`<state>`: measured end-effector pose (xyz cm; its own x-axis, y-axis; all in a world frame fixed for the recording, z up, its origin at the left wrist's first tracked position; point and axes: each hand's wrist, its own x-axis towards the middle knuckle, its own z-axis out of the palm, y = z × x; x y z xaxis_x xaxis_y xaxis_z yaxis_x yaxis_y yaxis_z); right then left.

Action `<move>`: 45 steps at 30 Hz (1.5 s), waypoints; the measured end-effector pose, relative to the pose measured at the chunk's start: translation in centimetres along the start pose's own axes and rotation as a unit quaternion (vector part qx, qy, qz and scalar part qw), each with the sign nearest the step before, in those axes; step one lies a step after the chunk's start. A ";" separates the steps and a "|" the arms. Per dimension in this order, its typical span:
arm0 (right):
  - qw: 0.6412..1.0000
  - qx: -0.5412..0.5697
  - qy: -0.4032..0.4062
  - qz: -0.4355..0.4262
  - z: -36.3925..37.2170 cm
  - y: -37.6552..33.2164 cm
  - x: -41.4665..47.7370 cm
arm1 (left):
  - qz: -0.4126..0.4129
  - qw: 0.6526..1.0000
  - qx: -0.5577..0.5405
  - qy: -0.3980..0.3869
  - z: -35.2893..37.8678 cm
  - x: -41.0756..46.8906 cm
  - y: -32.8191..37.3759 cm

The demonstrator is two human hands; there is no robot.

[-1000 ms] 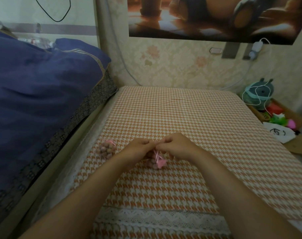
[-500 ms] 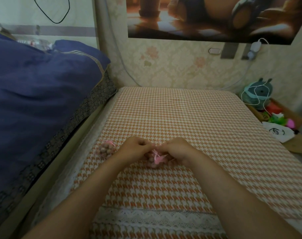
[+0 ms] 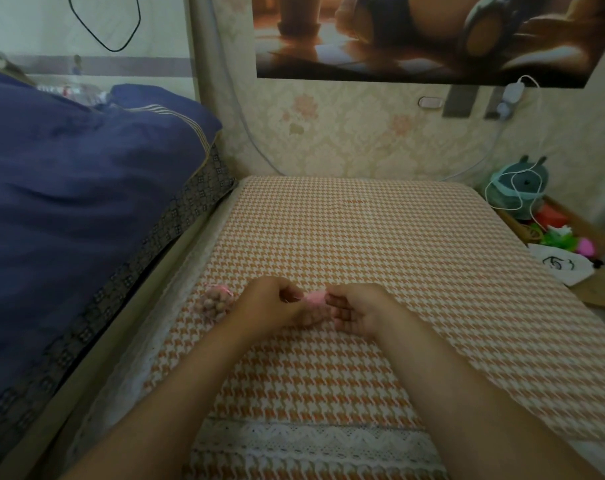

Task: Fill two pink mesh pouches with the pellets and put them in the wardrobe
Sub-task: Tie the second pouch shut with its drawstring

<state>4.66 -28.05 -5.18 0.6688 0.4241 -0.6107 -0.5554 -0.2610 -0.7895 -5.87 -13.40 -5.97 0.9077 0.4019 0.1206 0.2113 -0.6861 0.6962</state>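
The lace border (image 3: 294, 441) of the orange-and-white houndstooth cloth (image 3: 363, 237) lies nearest the camera, and both bare forearms pass over it. The left hand (image 3: 277, 303) and right hand (image 3: 358, 310) meet low over the cloth, fingers curled. Each grasps one side of a pink mesh pouch (image 3: 314, 298) held between them. The left hand pinches it with thumb and forefinger; the right hand, palm turned partly upward, closes its fingertips on the opposite side. This area is blurred, so the contents of the pouch cannot be determined. A filled pouch (image 3: 218, 303) rests on the cloth just beside the left hand, on its outer side, not touched by it. Brownish pellets (image 3: 215, 308) show through the mesh, and its pink top is gathered. A blue quilt (image 3: 69, 202) is piled along the left edge of the cloth. At the far right, an open box (image 3: 567, 221) holds a teal plush toy (image 3: 522, 188) with a white cable (image 3: 512, 199) looped over it. A poster (image 3: 415, 36) hangs on the patterned wall beyond.
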 end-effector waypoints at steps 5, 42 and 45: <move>0.993 -0.080 0.076 -0.047 -0.2 0.2 -0.2 | -0.037 0.998 0.046 0.030 0.2 0.8 -0.5; 0.816 -0.403 0.076 -0.407 1.2 1.6 0.6 | -0.044 0.974 -0.183 0.128 2.9 1.3 -1.1; 0.801 -0.428 0.062 -0.414 0.8 1.4 0.6 | -0.033 0.977 -0.169 0.128 3.2 1.7 -1.3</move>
<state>3.91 -27.41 -6.59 0.7063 0.6835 0.1843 0.6104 -0.4562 -0.6475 -3.44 -13.83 -8.93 0.7669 0.6060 0.2112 0.0949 -0.4326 0.8966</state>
